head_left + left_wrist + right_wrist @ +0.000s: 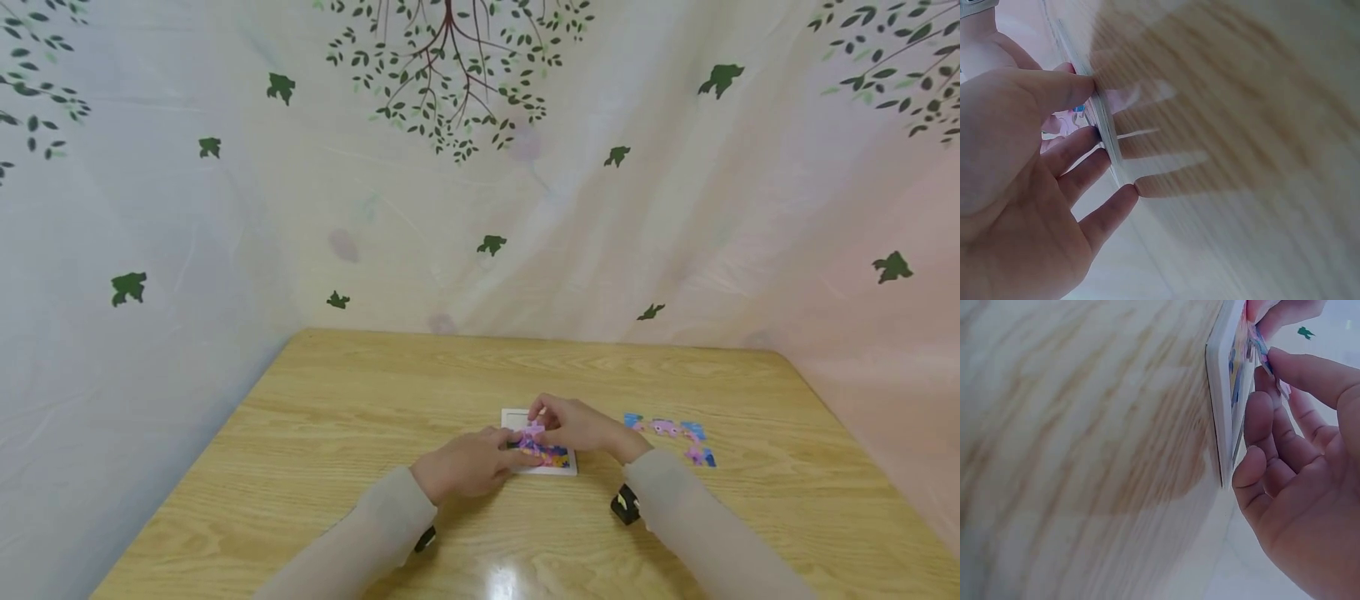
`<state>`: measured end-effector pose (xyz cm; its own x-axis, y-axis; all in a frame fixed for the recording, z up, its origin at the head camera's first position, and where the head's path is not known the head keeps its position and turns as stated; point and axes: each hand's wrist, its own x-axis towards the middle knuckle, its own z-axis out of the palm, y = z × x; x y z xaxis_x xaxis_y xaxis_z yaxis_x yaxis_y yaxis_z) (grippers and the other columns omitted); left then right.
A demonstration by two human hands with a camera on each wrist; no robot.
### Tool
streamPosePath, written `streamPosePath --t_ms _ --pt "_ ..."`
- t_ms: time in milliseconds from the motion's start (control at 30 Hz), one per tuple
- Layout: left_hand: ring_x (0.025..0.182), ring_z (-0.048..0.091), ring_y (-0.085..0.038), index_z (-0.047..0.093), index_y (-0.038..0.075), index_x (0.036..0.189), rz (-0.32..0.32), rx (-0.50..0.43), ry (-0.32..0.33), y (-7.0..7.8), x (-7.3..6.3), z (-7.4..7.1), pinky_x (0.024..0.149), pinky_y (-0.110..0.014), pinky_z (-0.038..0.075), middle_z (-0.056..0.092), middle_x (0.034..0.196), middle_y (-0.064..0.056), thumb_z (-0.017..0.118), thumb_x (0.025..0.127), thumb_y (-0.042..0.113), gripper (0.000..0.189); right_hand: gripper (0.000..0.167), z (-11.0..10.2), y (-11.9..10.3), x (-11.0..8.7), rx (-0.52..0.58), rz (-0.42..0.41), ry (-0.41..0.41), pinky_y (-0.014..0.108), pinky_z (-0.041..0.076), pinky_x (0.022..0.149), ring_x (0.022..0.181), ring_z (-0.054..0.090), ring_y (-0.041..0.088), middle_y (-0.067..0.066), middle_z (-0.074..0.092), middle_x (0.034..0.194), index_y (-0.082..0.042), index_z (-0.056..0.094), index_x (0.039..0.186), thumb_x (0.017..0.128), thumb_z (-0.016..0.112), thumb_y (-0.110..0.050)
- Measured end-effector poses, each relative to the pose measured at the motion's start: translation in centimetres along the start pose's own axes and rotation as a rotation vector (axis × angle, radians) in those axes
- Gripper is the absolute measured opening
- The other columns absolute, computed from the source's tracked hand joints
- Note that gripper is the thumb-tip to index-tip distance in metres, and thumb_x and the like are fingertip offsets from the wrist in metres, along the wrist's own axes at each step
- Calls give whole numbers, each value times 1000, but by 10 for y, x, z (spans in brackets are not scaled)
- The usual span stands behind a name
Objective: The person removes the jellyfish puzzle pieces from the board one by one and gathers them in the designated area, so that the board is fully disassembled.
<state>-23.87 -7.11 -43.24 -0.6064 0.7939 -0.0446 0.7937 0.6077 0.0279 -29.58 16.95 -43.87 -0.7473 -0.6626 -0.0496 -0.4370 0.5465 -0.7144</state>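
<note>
A small white-rimmed puzzle tray lies on the wooden table in the head view, with colourful pieces in its near part. My right hand pinches a pink puzzle piece above the tray; the right wrist view shows this piece tilted between thumb and fingers. From the left, my left hand reaches over the tray with fairly straight fingers touching the pieces. Seen from the left wrist, its fingertips lie along the tray's edge. The fingers partly hide the pieces under them.
Several loose pink and blue puzzle pieces lie on the table right of the tray. Black wrist devices sit under both forearms. A pale curtain with leaf prints stands behind and beside the table.
</note>
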Motion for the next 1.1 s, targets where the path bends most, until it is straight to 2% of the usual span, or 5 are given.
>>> streamPosePath --t_ms 67,367,600,933,1100 --pt "105 60 -18 57 37 149 0 -1 1 0 1 1 86 -28 57 59 139 -10 58 108 20 45 21 0 -1 -2 3 -3 5 32 53 81 87 60 14 2 67 96 -7 56 117 100 68 -10" --pt "123 61 -25 56 36 150 11 28 23 0 0 4 99 -33 55 55 151 -11 57 108 21 45 21 -11 7 -17 -4 25 51 27 48 69 80 56 14 2 65 93 -7 58 118 101 67 -14" --pt "127 60 -25 57 36 150 16 8 32 1 -2 3 104 -34 52 55 151 -10 55 109 19 45 22 -32 20 -46 47 63 82 25 42 62 72 50 14 3 63 86 -3 56 119 104 64 -16" --pt "125 60 -26 58 34 150 22 -9 44 1 -2 2 104 -33 51 55 150 -12 55 109 18 44 26 -60 50 -88 47 113 122 25 48 72 82 59 14 3 70 92 -3 57 119 103 67 -21" --pt "127 59 -27 57 33 150 26 -12 49 1 -2 2 106 -33 50 55 151 -12 54 109 17 44 21 -74 63 -112 58 102 113 24 47 61 71 55 11 6 68 90 -1 57 118 104 64 -15"
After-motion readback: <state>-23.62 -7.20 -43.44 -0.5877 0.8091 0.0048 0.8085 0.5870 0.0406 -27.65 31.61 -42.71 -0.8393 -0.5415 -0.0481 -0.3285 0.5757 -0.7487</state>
